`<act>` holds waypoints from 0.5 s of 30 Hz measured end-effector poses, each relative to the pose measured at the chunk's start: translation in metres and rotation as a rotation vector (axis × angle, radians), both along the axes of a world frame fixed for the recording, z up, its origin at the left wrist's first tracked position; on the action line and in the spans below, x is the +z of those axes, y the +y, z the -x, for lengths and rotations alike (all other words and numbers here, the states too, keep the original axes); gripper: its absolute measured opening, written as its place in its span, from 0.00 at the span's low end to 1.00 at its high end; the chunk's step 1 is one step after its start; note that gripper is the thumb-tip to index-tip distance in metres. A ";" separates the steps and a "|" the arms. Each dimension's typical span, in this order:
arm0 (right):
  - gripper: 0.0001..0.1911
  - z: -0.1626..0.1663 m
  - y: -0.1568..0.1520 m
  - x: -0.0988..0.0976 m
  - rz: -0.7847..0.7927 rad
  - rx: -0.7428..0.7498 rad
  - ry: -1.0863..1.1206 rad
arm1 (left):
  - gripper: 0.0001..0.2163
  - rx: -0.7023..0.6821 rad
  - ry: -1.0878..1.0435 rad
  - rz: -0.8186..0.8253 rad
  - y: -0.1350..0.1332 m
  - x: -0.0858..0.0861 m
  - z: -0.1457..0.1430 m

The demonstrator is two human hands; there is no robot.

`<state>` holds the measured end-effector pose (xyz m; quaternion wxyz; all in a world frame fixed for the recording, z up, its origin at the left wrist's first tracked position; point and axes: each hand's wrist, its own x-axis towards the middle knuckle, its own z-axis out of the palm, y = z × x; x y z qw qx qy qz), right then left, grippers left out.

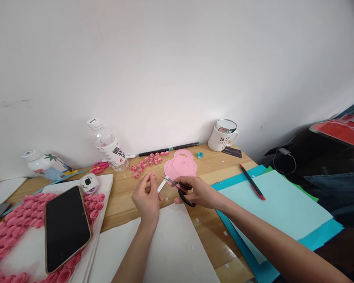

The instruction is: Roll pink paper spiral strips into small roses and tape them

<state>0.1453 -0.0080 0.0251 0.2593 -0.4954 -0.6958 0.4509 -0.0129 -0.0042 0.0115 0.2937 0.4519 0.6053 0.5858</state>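
Note:
My left hand (146, 196) is closed in a pinch, with a small pink paper roll (152, 175) at its fingertips. A narrow white strip (162, 185) slants up from its fingers toward the scissors. My right hand (199, 191) grips a pair of black-handled scissors (186, 197) by the loops. Their blades point left and meet the upper end of the white strip; whether they touch it I cannot tell. Just behind the scissors lies a stack of pink paper spirals (181, 163). Several small rolled pink paper roses (150, 160) are scattered to its left, and a teal paper rose (200, 155) is on its right.
White paper (177, 243) lies under my forearms. At left, a phone (66, 228) rests on a board with pink roses. Behind are a water bottle (110, 147), pink scissors (99, 167), pens (156, 152) and a mug (221, 138). Blue sheets (277, 204) carry a marker (251, 181) at right.

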 end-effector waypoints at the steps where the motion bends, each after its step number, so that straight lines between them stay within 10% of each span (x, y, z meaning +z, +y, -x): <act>1: 0.18 0.001 0.000 0.000 0.012 0.004 0.012 | 0.12 0.000 0.000 -0.004 0.000 0.000 0.000; 15: 0.12 -0.006 -0.003 -0.002 0.029 -0.007 -0.038 | 0.12 0.001 0.013 -0.016 0.000 0.000 -0.001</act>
